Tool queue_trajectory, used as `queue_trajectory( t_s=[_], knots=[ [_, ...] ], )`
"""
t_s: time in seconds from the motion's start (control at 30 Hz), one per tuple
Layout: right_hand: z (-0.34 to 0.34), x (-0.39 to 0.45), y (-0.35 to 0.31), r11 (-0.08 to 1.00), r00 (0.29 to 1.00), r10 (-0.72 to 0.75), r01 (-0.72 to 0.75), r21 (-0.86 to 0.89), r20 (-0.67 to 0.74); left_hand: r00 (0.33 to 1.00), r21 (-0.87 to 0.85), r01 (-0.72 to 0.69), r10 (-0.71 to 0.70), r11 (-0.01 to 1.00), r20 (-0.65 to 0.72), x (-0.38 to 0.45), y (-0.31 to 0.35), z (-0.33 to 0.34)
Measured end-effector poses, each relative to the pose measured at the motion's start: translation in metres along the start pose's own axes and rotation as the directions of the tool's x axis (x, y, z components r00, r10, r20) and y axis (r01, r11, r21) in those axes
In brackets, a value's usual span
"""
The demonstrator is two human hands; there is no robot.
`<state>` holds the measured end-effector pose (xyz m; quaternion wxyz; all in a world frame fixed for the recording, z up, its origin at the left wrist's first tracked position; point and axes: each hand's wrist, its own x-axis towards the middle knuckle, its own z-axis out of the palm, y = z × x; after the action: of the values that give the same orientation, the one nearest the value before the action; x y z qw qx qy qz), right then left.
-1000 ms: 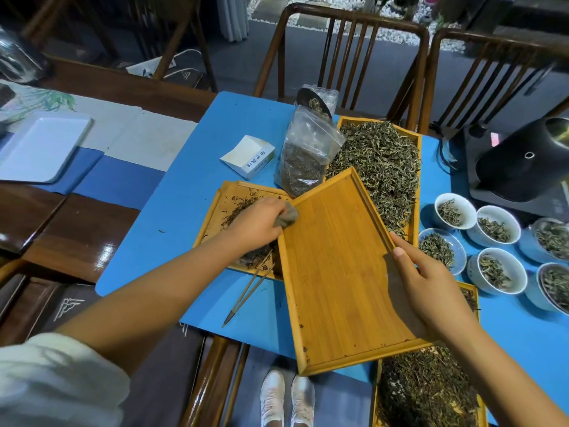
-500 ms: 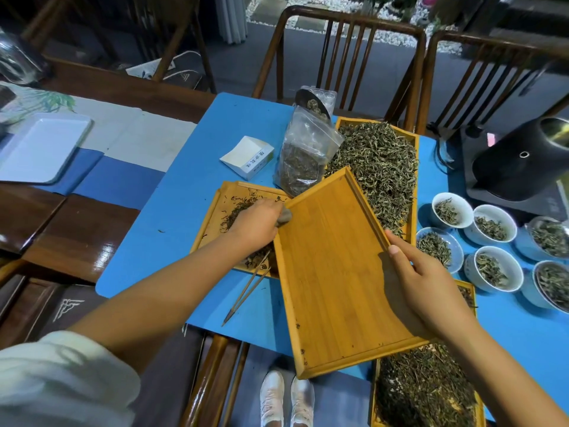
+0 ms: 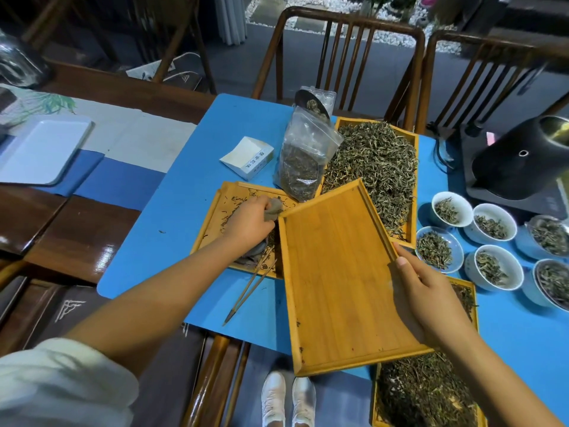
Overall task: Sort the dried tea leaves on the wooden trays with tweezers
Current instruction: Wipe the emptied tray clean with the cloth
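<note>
My right hand [image 3: 431,303] grips the right rim of a bare bamboo tray [image 3: 335,272], which is tilted above the blue table. My left hand [image 3: 249,223] holds a grey cloth [image 3: 272,208] at that tray's upper left corner. Under the left hand lies a smaller tray [image 3: 215,223] with scattered tea leaves. Bamboo tweezers [image 3: 249,291] lie untouched, reaching from the small tray onto the table. A tray heaped with dried tea [image 3: 378,167] stands behind. Another tea-filled tray [image 3: 425,392] sits at the near right, partly under the tilted one.
A plastic bag of tea [image 3: 303,158] and a white box [image 3: 248,157] stand at the back. Several white cups with tea [image 3: 492,269] cluster at right beside a black kettle [image 3: 520,161]. Two wooden chairs [image 3: 345,57] stand behind the blue table [image 3: 172,211].
My left hand with the cloth has slid slightly left along the tilted tray's upper corner. My right hand keeps holding the tray, which has barely shifted.
</note>
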<state>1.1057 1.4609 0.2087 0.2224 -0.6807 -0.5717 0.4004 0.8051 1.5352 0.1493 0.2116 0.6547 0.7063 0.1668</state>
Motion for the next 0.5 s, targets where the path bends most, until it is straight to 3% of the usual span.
queue_trajectory(
  t_s=[0.13, 0.27, 0.33, 0.5],
  knots=[
    [0.008, -0.015, 0.014, 0.977, 0.998, 0.061, -0.059, 0.204, -0.004, 0.991, -0.251, 0.119, -0.132, 0.961, -0.034, -0.001, -0.007, 0.003],
    [0.018, -0.027, 0.035, 0.935, 0.990, 0.140, -0.131, 0.331, -0.002, 0.948, -0.540, 0.279, -0.317, 0.794, 0.022, 0.000, -0.010, 0.004],
    [0.024, -0.034, 0.047, 0.906, 0.984, 0.176, -0.163, 0.391, 0.004, 0.929, -0.602, 0.319, -0.367, 0.732, 0.045, -0.001, -0.010, 0.005],
    [0.035, -0.056, 0.072, 0.861, 0.962, 0.270, -0.221, 0.457, -0.044, 0.919, -0.624, 0.347, -0.388, 0.700, 0.075, -0.006, -0.009, 0.008]
  ],
)
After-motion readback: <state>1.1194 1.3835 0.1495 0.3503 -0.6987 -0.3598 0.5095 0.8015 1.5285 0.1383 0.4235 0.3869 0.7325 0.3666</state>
